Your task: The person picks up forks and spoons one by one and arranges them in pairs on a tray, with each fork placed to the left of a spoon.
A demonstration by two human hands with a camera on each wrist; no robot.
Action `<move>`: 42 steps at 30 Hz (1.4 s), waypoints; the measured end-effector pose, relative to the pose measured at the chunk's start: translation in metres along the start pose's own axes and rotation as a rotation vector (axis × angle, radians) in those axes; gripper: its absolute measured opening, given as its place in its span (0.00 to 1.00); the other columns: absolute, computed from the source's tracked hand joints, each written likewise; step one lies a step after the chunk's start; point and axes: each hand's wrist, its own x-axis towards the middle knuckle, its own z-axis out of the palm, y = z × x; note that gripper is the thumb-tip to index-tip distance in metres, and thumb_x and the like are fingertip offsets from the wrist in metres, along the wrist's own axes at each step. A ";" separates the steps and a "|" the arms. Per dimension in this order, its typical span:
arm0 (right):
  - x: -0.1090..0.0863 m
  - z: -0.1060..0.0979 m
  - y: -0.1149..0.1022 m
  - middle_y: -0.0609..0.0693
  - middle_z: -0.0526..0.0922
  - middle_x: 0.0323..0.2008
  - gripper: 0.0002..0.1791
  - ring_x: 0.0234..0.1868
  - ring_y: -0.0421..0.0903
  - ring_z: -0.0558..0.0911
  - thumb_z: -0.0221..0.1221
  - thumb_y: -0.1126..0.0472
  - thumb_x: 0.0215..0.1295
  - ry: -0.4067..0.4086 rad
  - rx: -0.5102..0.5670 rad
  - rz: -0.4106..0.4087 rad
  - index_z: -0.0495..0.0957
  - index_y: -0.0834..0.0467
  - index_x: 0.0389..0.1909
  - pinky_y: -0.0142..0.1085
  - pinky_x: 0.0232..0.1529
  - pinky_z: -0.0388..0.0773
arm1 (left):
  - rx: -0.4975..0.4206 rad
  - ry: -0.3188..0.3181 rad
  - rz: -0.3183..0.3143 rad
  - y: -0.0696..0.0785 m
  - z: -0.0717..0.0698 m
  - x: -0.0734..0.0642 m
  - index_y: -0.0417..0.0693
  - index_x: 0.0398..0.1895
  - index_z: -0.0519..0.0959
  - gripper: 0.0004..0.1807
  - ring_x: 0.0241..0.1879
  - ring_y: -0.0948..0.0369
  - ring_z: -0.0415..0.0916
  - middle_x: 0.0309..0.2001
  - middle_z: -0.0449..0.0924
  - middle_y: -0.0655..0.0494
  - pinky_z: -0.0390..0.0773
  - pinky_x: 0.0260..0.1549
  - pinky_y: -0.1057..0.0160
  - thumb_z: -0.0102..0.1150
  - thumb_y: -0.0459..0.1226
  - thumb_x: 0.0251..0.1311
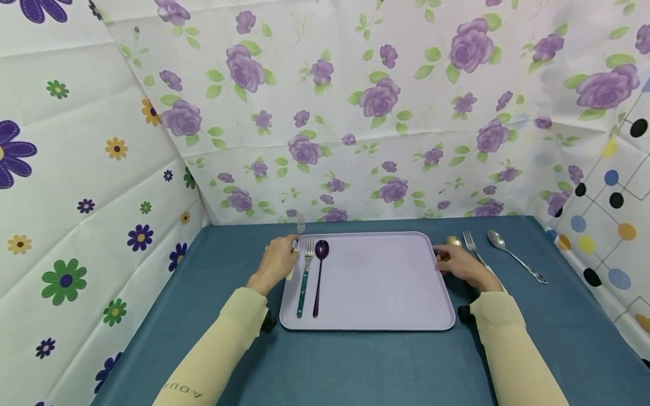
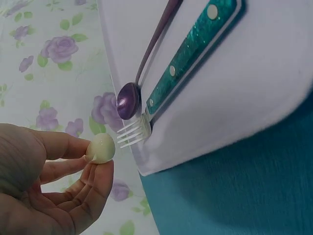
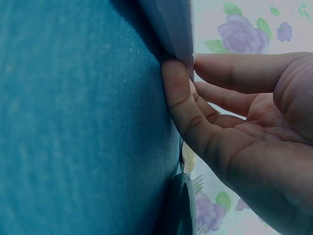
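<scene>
My left hand (image 1: 278, 260) is over the left edge of the pale lavender tray (image 1: 386, 282). It pinches a fork with a cream handle (image 2: 101, 148); its tines (image 1: 301, 223) show beyond the fingers in the head view, and the grip hides its middle. My right hand (image 1: 464, 266) grips the tray's right rim, with the thumb (image 3: 234, 73) on one side and a finger (image 3: 178, 88) on the other. Side by side on the tray's left part lie a fork with a green handle (image 1: 303, 282) and a dark purple spoon (image 1: 320, 270).
Right of the tray lie a gold spoon (image 1: 453, 241), partly hidden by my right hand, a silver fork (image 1: 470, 242) and a silver spoon (image 1: 515, 256). A blue-green cloth (image 1: 365, 366) covers the table. Flowered sheets (image 1: 330, 113) stand behind and at the sides.
</scene>
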 end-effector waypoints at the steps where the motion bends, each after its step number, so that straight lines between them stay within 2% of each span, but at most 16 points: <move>1: 0.000 0.000 0.000 0.59 0.73 0.39 0.33 0.40 0.52 0.76 0.54 0.75 0.71 0.001 0.000 0.000 0.57 0.80 0.74 0.41 0.41 0.81 | -0.002 -0.003 0.004 0.001 0.001 0.000 0.39 0.70 0.76 0.24 0.27 0.55 0.72 0.37 0.81 0.45 0.69 0.24 0.58 0.57 0.30 0.71; 8: 0.000 0.000 0.000 0.59 0.73 0.39 0.32 0.40 0.52 0.76 0.53 0.75 0.72 0.000 -0.003 0.005 0.57 0.79 0.74 0.42 0.41 0.80 | -0.041 -0.038 0.011 0.008 0.007 0.000 0.41 0.72 0.75 0.27 0.21 0.59 0.72 0.33 0.81 0.49 0.68 0.20 0.62 0.58 0.29 0.70; 12: -0.001 0.000 0.000 0.59 0.73 0.40 0.33 0.41 0.52 0.76 0.54 0.74 0.71 0.003 -0.007 0.011 0.57 0.79 0.74 0.42 0.41 0.81 | -0.066 -0.052 0.014 0.012 0.010 0.000 0.43 0.72 0.74 0.27 0.16 0.62 0.66 0.28 0.80 0.51 0.63 0.17 0.64 0.58 0.29 0.69; 15: -0.001 0.001 0.000 0.59 0.74 0.40 0.33 0.41 0.52 0.76 0.54 0.74 0.71 0.004 -0.007 0.016 0.57 0.79 0.74 0.42 0.42 0.81 | -0.080 -0.057 0.022 0.016 0.012 -0.002 0.43 0.72 0.75 0.27 0.14 0.62 0.61 0.24 0.78 0.50 0.60 0.16 0.63 0.57 0.29 0.70; 18: 0.000 0.001 0.000 0.59 0.74 0.40 0.33 0.41 0.52 0.76 0.54 0.74 0.72 0.004 -0.009 0.019 0.57 0.79 0.74 0.42 0.42 0.81 | -0.080 -0.043 0.034 0.020 0.013 -0.002 0.42 0.70 0.76 0.26 0.18 0.62 0.66 0.30 0.83 0.47 0.65 0.19 0.62 0.59 0.29 0.69; 20: 0.000 0.001 0.001 0.59 0.74 0.40 0.33 0.41 0.52 0.76 0.54 0.74 0.72 0.004 -0.009 0.019 0.57 0.79 0.74 0.42 0.42 0.81 | -0.075 -0.035 0.047 0.023 0.015 -0.002 0.42 0.69 0.77 0.25 0.22 0.61 0.72 0.39 0.86 0.45 0.70 0.23 0.61 0.60 0.29 0.68; 22: -0.001 0.001 0.001 0.59 0.74 0.40 0.33 0.41 0.52 0.76 0.54 0.74 0.72 0.002 -0.009 0.018 0.57 0.79 0.74 0.42 0.42 0.81 | -0.069 -0.027 0.064 0.026 0.017 -0.002 0.41 0.68 0.78 0.25 0.27 0.59 0.77 0.48 0.86 0.43 0.76 0.27 0.58 0.62 0.29 0.68; 24: 0.000 0.001 0.001 0.59 0.74 0.40 0.33 0.41 0.52 0.76 0.54 0.74 0.72 0.003 -0.006 0.017 0.57 0.79 0.74 0.42 0.42 0.81 | -0.062 -0.026 0.087 0.029 0.019 -0.001 0.40 0.67 0.78 0.24 0.31 0.56 0.80 0.52 0.85 0.42 0.79 0.32 0.55 0.62 0.29 0.67; 29: 0.000 0.000 0.001 0.60 0.74 0.40 0.33 0.40 0.52 0.76 0.54 0.74 0.72 0.003 -0.006 0.013 0.57 0.79 0.74 0.42 0.41 0.81 | -0.050 -0.032 0.117 0.035 0.024 0.000 0.39 0.66 0.79 0.24 0.36 0.54 0.83 0.48 0.86 0.42 0.82 0.41 0.49 0.64 0.30 0.67; 32: 0.000 0.000 0.001 0.59 0.73 0.39 0.33 0.40 0.52 0.76 0.54 0.74 0.71 0.003 -0.005 0.012 0.57 0.79 0.74 0.41 0.41 0.81 | -0.056 -0.035 0.118 0.037 0.027 0.000 0.39 0.66 0.79 0.24 0.38 0.54 0.84 0.45 0.87 0.43 0.83 0.42 0.51 0.65 0.31 0.67; 37: 0.000 0.001 0.000 0.59 0.73 0.39 0.33 0.40 0.52 0.76 0.54 0.74 0.72 0.002 0.002 0.017 0.58 0.78 0.74 0.41 0.42 0.81 | -0.045 -0.025 0.125 0.038 0.031 -0.001 0.38 0.64 0.81 0.23 0.36 0.56 0.81 0.40 0.87 0.46 0.82 0.36 0.57 0.66 0.30 0.65; 42: 0.000 0.000 0.001 0.60 0.74 0.40 0.33 0.41 0.52 0.76 0.54 0.73 0.71 0.006 0.005 0.023 0.58 0.79 0.74 0.42 0.42 0.81 | -0.032 -0.014 0.146 0.042 0.033 -0.001 0.38 0.62 0.82 0.23 0.33 0.57 0.76 0.35 0.85 0.50 0.79 0.35 0.58 0.65 0.30 0.63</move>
